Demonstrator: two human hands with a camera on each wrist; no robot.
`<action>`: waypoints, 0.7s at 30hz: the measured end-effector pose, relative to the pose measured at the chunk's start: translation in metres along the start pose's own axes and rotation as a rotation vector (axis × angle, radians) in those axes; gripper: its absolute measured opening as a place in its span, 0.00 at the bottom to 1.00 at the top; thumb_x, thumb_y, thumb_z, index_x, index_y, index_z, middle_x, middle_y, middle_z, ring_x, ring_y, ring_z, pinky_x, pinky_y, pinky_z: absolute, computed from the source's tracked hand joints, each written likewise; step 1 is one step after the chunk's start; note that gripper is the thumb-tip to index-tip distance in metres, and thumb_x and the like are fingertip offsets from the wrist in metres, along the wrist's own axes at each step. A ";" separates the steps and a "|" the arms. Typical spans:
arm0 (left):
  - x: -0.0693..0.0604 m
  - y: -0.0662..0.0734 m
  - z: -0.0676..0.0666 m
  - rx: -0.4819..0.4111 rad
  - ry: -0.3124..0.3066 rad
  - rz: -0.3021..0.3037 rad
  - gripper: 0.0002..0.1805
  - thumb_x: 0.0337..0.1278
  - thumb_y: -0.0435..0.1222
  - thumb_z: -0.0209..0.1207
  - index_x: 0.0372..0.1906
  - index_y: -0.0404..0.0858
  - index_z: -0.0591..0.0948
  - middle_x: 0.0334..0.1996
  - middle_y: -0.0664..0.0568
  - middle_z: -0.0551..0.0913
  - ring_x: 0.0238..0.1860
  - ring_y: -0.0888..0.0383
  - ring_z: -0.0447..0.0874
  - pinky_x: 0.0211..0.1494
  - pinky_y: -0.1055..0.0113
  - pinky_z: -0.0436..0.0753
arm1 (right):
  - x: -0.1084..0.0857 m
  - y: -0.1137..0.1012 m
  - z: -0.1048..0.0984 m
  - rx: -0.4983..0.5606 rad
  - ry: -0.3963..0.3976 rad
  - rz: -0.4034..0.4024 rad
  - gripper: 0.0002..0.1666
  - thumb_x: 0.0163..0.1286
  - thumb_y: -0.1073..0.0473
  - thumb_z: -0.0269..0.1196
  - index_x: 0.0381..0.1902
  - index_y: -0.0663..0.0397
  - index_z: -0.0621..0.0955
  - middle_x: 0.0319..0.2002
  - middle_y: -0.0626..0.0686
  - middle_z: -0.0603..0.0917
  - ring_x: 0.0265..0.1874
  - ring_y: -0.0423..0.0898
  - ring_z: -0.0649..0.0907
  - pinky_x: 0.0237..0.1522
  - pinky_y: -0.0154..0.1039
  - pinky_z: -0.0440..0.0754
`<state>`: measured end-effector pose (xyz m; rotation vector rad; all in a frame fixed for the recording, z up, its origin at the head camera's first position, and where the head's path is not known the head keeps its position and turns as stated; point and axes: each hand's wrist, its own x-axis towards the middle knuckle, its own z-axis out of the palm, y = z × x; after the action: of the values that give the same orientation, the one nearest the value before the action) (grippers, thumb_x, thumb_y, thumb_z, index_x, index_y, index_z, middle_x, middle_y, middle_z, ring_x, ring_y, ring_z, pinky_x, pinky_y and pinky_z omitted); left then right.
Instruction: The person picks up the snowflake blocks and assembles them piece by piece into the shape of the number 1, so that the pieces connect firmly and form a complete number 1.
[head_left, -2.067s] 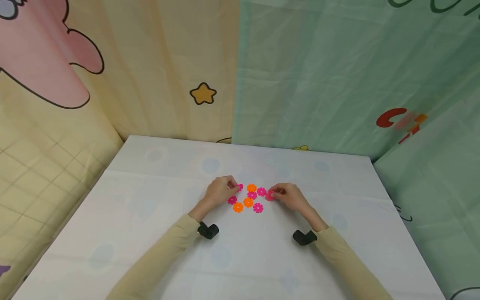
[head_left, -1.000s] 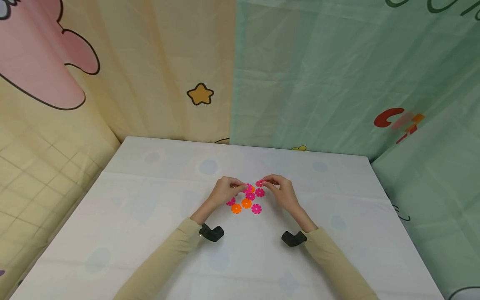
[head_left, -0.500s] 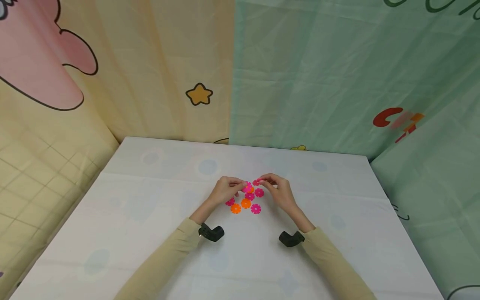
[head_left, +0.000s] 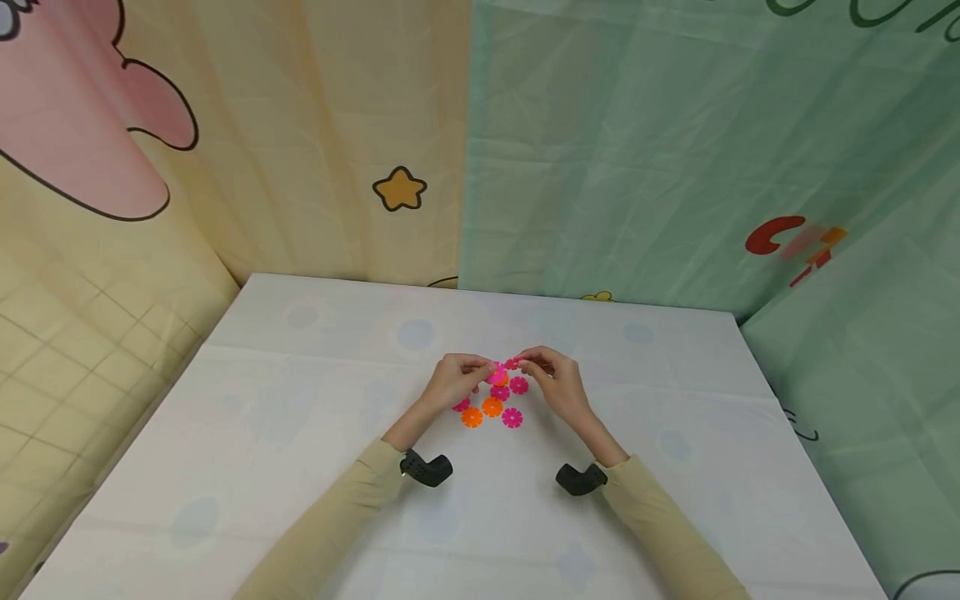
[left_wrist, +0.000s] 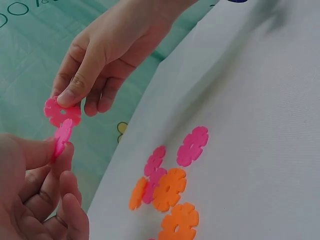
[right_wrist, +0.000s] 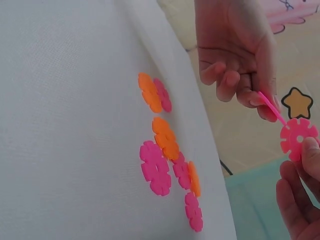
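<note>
Above the table, the left hand (head_left: 450, 383) pinches a pink notched disc (left_wrist: 62, 137) between thumb and fingers. Facing it, the right hand (head_left: 558, 385) pinches another pink notched disc (right_wrist: 298, 138) by its outer side. The two discs touch at their edges, set at an angle to each other; whether their notches interlock I cannot tell. Below the hands, several flower-shaped discs lie on the white table, among them an orange disc (head_left: 472, 417), a second orange disc (head_left: 492, 407) and a magenta disc (head_left: 512, 417). The left hand partly hides another magenta disc (head_left: 461, 405).
A white cloth (head_left: 300, 392) with pale blue spots covers the table. Behind it hang a yellow curtain (head_left: 337, 125) and a green curtain (head_left: 637, 150). Black wrist devices, left (head_left: 426, 468) and right (head_left: 581, 480), sit at both wrists just above the cloth.
From apart over the table, both hands have lifted their pink discs and drawn together, the right moving left and the left slightly right. Over the last half second the discs have come a little closer.
</note>
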<state>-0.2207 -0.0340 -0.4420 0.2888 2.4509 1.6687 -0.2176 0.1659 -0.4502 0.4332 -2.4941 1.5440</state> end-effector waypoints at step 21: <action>0.002 -0.002 0.003 -0.027 0.037 -0.060 0.14 0.64 0.38 0.58 0.46 0.31 0.84 0.33 0.42 0.87 0.21 0.59 0.72 0.23 0.75 0.70 | -0.001 0.005 0.008 -0.004 0.018 -0.058 0.08 0.65 0.63 0.63 0.40 0.62 0.82 0.37 0.59 0.86 0.35 0.52 0.86 0.39 0.25 0.81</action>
<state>-0.2225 -0.0311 -0.4450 0.1802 2.4359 1.6957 -0.2178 0.1606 -0.4582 0.4842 -2.4487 1.5141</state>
